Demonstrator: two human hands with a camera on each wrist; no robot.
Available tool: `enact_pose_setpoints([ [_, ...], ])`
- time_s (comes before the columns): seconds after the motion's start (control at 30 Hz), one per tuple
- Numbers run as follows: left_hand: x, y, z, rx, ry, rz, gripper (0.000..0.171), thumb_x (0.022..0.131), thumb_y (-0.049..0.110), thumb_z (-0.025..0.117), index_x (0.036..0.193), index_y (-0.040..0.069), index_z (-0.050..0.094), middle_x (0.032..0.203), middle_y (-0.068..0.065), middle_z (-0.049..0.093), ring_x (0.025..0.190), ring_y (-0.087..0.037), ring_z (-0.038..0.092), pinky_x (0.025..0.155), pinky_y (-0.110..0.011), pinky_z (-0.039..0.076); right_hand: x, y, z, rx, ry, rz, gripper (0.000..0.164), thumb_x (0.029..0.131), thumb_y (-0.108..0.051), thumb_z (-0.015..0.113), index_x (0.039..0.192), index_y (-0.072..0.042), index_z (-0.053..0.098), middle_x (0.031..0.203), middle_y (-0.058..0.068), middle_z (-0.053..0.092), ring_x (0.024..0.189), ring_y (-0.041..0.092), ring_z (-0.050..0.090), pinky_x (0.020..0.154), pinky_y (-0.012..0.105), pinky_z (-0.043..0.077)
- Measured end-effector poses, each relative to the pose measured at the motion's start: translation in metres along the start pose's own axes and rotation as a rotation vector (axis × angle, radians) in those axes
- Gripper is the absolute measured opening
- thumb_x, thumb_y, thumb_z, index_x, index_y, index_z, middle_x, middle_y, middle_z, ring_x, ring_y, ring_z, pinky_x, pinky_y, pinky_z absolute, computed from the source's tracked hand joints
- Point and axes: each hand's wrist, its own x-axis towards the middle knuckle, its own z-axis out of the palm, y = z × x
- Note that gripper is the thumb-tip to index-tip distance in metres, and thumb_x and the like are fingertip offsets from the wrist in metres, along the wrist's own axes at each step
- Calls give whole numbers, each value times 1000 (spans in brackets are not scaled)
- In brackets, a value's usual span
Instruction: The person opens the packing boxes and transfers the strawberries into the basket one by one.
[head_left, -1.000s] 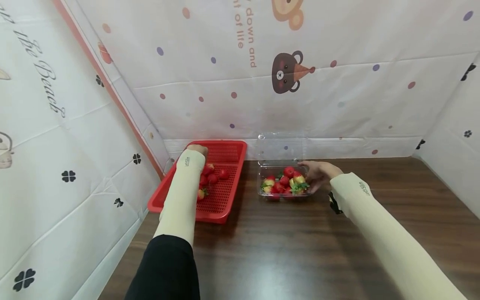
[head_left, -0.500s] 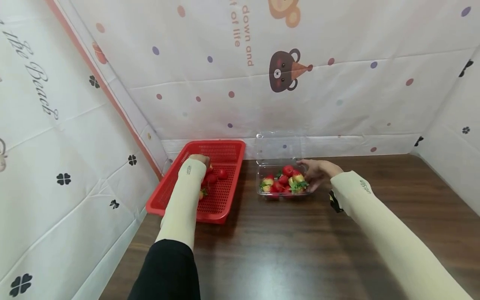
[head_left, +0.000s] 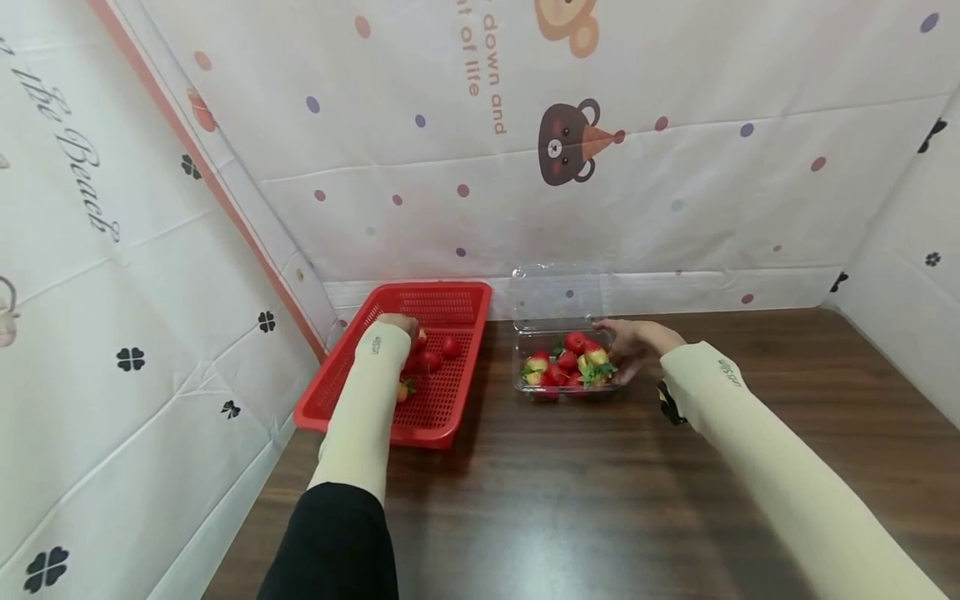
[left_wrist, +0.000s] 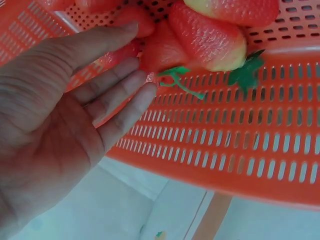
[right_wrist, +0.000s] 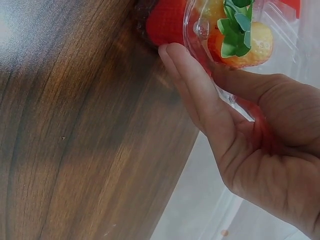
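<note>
My left hand reaches into a red plastic basket at the left. Seen in the left wrist view, its fingers are apart and loosely extended beside several red strawberries, some with green stems and pale tips. The fingertips overlap the nearest strawberry. To the right, a clear plastic clamshell box stands with its lid raised, filled with red and pale-yellow strawberries. My right hand grips the box's right side, thumb at the rim and fingers along the outer wall. The right wrist view has a leafy strawberry by the thumb.
Both containers stand at the back of a dark wooden table, close to a white printed cloth wall. The raised lid is in front of that wall. A second cloth wall borders the left side.
My left hand has come down and nearer within the basket. A few strawberries beside it have shifted slightly right. My right hand stays at the clamshell box.
</note>
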Motion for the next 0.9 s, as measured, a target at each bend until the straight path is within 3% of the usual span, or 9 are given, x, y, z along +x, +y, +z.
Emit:
enact_pose_setpoints([
  [0.1,21,4,-1,508,60,184,19,74,7,72,90,11,65,82,-7,61,64,-15,49,48,-25,45,-1,-1,0,-1,-4,-2,75,95,8,42,152,-13,-2,117,37,49,66,24,68,67,37,58],
  [0.2,38,22,-6,827,100,345,7,83,4,64,84,11,63,90,-8,62,65,-15,45,53,-25,42,-1,-1,0,-7,9,2,75,95,8,42,152,-15,-1,122,37,47,65,23,67,67,38,58],
  [0.3,44,53,-6,911,107,489,8,89,3,56,91,9,61,102,-12,62,76,-19,51,66,-30,47,-2,-1,1,-19,9,-1,75,95,8,42,152,-13,-1,125,39,44,65,23,67,67,38,58],
  [0.37,43,77,-1,949,109,592,12,89,3,53,96,8,62,101,-11,62,84,-22,55,76,-33,49,-2,-1,2,-21,12,4,75,94,8,42,152,-14,0,126,39,43,66,23,67,67,38,58],
  [0.47,35,111,18,993,94,760,17,89,8,57,104,10,64,104,-7,64,95,-23,60,84,-35,51,-3,0,2,-18,8,-2,74,94,9,41,152,-13,0,127,40,41,68,25,67,67,39,58],
  [0.57,22,138,40,976,18,867,20,91,15,57,109,11,63,107,-5,64,99,-21,60,86,-34,50,-4,-1,2,-20,6,-10,74,94,10,41,152,-12,-1,126,41,41,69,26,67,67,38,58],
  [0.67,12,152,66,965,-42,948,23,93,15,55,114,13,62,114,-4,63,106,-20,58,91,-33,48,-5,-2,1,-18,0,-2,74,94,10,41,152,-12,-1,119,38,48,69,26,68,68,39,58],
  [0.8,6,158,101,949,-166,1023,35,92,11,56,126,15,59,122,-4,61,105,-18,59,89,-29,48,-7,-3,2,-13,-4,8,74,95,8,41,151,-13,-2,110,36,54,68,26,69,70,40,58],
  [0.9,2,158,119,951,-268,1041,47,89,9,61,134,17,53,129,-2,58,106,-15,58,88,-26,49,-8,-3,4,-9,-10,-16,75,95,9,41,151,-12,-3,122,41,46,67,24,68,70,40,58],
])
